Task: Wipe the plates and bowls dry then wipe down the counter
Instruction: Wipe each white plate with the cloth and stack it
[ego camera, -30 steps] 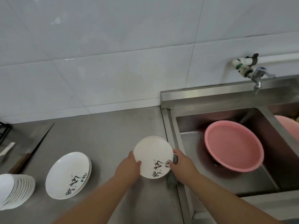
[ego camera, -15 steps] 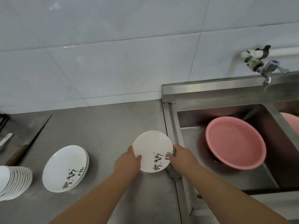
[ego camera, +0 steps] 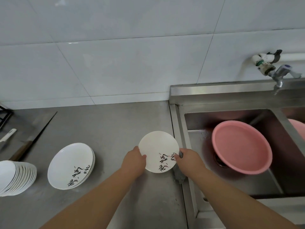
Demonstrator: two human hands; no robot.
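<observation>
Hands meet on a white plate (ego camera: 157, 146) at lower centre of the frame, above the steel counter (ego camera: 115, 123) and just left of the sink (ego camera: 179, 123). The left hand (ego camera: 134, 161) grips the plate's left rim, thumb on the face and fingers curled behind. The right hand (ego camera: 189, 161) pinches a grey cloth (ego camera: 179, 176) against the right rim, beside the dark painted marks; the rest of the cloth hangs below the hand at the counter's edge. At lower left, a stack of plates (ego camera: 71, 164) with the same marks rests on the counter, well apart from the held plate. A leaning pile of white dishes (ego camera: 18, 177) sits at the left edge. A knife (ego camera: 33, 138) lies diagonally further up on the left. A pink basin (ego camera: 241, 146) lies tilted in the sink at right, with a tap (ego camera: 279, 76) on the wall above it.
</observation>
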